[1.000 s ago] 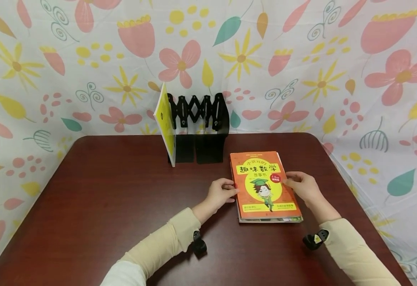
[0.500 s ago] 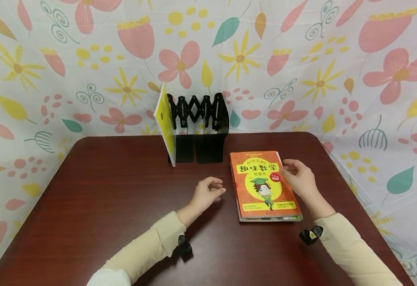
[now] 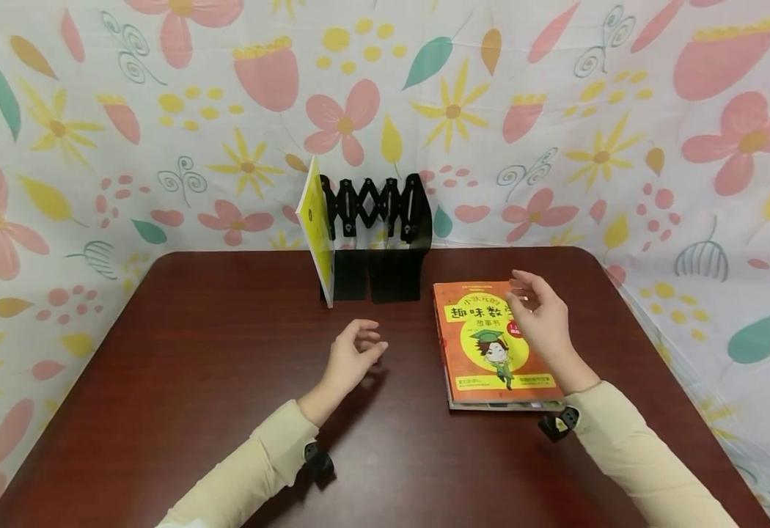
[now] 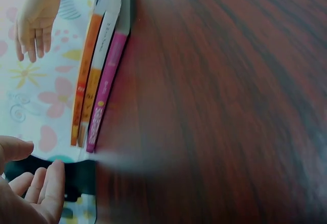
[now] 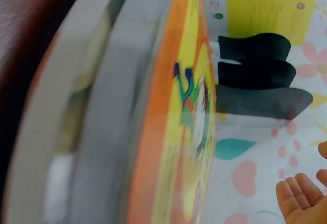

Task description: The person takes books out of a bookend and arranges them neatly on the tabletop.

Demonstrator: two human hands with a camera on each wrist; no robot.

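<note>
A stack of three books lies at the right of the table, topped by an orange book (image 3: 471, 352) with a cartoon child on its cover. Its spines show in the left wrist view: the orange one, a white and yellow book (image 4: 96, 76) and a magenta book (image 4: 107, 86) at the bottom. My right hand (image 3: 543, 319) hovers over the orange cover's right side, fingers relaxed, hiding part of the title. To the left of the stack, my left hand (image 3: 345, 359) is raised above the tabletop with loosely bent fingers, holding nothing.
At the table's back stands a black expandable book rack (image 3: 375, 213), with a yellow book (image 3: 317, 227) upright at its left end. A floral cloth (image 3: 226, 95) hangs behind the brown table (image 3: 213, 337). Each sleeve carries a small black wrist camera (image 3: 319, 462).
My left hand has left the stack's left edge and moved leftward. My right hand has moved from the right edge up and left over the cover. The books have stayed in place.
</note>
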